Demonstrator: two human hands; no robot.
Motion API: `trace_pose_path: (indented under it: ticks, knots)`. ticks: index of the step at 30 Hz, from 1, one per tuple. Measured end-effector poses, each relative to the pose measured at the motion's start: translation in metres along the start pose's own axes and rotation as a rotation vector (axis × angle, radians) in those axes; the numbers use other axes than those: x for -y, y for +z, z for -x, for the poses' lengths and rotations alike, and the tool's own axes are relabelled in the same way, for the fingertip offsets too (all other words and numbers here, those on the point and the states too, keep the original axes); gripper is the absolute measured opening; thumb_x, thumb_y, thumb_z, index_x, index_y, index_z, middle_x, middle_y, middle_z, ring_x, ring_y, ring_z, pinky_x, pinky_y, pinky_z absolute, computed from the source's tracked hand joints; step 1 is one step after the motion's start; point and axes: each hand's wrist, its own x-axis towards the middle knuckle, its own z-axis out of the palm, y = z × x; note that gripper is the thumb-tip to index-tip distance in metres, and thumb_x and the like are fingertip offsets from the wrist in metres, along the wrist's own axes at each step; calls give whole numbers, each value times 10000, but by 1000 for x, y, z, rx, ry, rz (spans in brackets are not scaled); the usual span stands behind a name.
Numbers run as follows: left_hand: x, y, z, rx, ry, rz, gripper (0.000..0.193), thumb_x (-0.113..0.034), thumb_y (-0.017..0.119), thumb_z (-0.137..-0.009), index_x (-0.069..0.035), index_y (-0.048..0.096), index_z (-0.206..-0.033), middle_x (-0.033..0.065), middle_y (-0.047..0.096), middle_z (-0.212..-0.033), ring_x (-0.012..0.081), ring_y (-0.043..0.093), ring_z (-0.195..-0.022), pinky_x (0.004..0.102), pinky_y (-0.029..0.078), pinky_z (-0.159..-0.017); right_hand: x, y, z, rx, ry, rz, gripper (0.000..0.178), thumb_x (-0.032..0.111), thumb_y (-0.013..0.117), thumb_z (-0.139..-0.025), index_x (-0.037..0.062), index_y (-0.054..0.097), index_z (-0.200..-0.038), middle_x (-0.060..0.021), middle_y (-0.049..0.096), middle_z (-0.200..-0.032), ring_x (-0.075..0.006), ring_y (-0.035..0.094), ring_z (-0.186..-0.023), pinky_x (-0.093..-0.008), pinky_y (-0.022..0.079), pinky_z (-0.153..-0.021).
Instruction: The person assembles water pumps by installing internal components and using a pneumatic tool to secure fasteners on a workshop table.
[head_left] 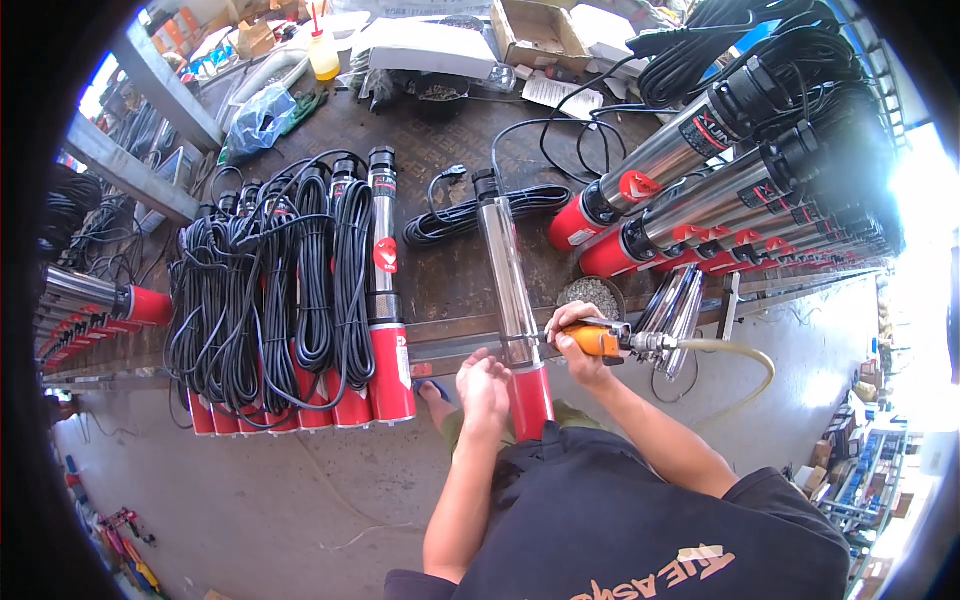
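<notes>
A submersible pump (512, 265) with a shiny steel body and a red lower end lies in front of me. Its black-topped end rests on the workbench, and its red end reaches over the front edge toward my lap. My right hand (577, 340) is closed around an orange air-powered tool (598, 341), with its front end close to the band around the pump's body. A pale hose runs from the tool's back to the right. Beside the pump's red section is my left hand (484, 387), fingers loosely bent and apart, holding nothing I can see.
Several pumps with coiled black cables (315, 270) stand in a row at the left. More steel-and-red pumps (650, 185) are stacked at the right. A bowl of small metal parts (592, 292) and thin metal strips (672, 308) sit near the bench edge. A coiled cable (470, 212) lies behind.
</notes>
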Motion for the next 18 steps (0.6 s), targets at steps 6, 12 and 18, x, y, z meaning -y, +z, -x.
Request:
trace_pose_path:
  ticks: [6,12,18]
  knots:
    - [1,-13,-8,74,57,-9,193,-19,452,-1027,20,570,-1175,163,666,-1014,226,656,-803,340,588,-726,-5,7,-2,-21,17,-31,211,-85,576,-878,46,510,-1030,-99,574,-984,-124,580,-815,-272,511,-742]
    - [13,7,1,133,74,-137,148,-145,432,-1083,-12,410,-1145,255,668,-1038,342,727,-859,393,626,-740,-6,6,-2,-27,39,-2,199,-45,550,-903,69,477,-1049,-100,560,-973,-127,553,-790,-271,492,-753]
    - [22,0,-3,190,-87,-229,200,-205,622,-1012,-22,564,-1066,124,692,-921,233,691,-784,313,577,-676,-7,4,-3,-135,99,-35,245,-35,554,-918,58,504,-1139,-63,598,-1037,-106,588,-863,-275,510,-809]
